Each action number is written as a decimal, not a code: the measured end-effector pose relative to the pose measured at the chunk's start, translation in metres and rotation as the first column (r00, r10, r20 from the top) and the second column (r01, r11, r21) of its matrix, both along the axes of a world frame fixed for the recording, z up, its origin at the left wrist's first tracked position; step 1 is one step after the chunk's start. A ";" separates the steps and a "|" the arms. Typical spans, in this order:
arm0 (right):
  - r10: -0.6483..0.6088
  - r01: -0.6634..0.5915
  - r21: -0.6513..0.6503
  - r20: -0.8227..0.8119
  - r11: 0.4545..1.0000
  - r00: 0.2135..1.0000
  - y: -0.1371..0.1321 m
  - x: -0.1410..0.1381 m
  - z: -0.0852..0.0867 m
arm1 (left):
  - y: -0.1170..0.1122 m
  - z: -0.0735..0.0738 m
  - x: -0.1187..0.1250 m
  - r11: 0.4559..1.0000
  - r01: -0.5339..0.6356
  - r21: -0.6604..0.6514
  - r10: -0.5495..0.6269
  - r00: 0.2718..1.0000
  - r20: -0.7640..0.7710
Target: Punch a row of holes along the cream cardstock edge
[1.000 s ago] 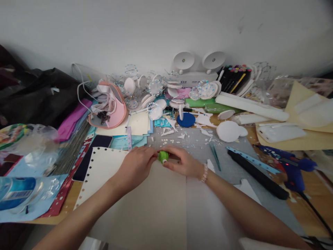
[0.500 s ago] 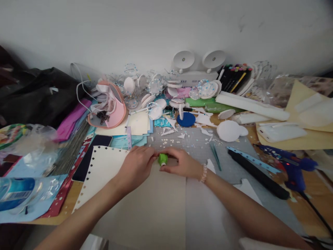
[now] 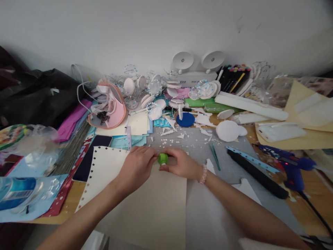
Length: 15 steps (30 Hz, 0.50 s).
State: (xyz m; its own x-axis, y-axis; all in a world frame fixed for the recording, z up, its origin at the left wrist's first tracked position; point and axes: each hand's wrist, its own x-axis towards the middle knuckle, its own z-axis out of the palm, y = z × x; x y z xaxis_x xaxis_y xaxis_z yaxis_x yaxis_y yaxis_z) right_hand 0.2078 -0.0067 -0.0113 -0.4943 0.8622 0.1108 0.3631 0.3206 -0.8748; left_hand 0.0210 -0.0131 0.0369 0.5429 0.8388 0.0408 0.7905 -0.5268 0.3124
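A small green craft punch (image 3: 163, 159) sits at the far edge of a large cream sheet of paper (image 3: 153, 205) on the table. My right hand (image 3: 182, 164) is closed round the punch from the right. From the left, my left hand (image 3: 136, 166) meets it with fingertips pressed against the punch and the paper's edge. A row of small star-shaped holes runs along the sheet's left edge (image 3: 90, 173).
A blue glue gun (image 3: 291, 166) and a black bar (image 3: 257, 173) lie at the right. White foam discs (image 3: 227, 131), a blue disc (image 3: 185, 119), a pink pouch (image 3: 111, 104), markers (image 3: 235, 74) and paper scraps crowd the back. Plastic bags (image 3: 23, 180) lie left.
Both hands stay on the green punch; the punch's top has dipped slightly and the cream sheet has shifted a little under the hands.
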 end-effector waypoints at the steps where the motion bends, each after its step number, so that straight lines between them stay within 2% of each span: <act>1: -0.004 0.003 0.044 0.028 0.999 1.000 -0.001 0.000 0.001 | 0.000 0.000 0.000 1.000 -0.002 -0.003 0.002 1.000 0.002; 5: -0.028 0.003 0.200 0.123 0.980 0.992 -0.003 -0.001 0.003 | -0.002 0.001 0.000 0.999 -0.018 -0.030 0.018 1.000 0.016; 8: -0.040 0.003 0.265 0.134 0.964 0.990 -0.002 0.000 0.003 | -0.004 0.006 0.001 1.000 0.009 -0.026 -0.009 1.000 0.004; 12: -0.032 -0.016 0.288 0.161 0.957 0.986 -0.001 0.001 0.002 | -0.004 0.012 0.004 0.994 0.111 0.001 -0.109 0.981 -0.162; 15: -0.035 -0.017 0.302 0.167 0.953 0.985 -0.002 0.002 0.002 | 0.000 0.009 0.011 0.989 0.145 0.010 -0.138 0.958 -0.253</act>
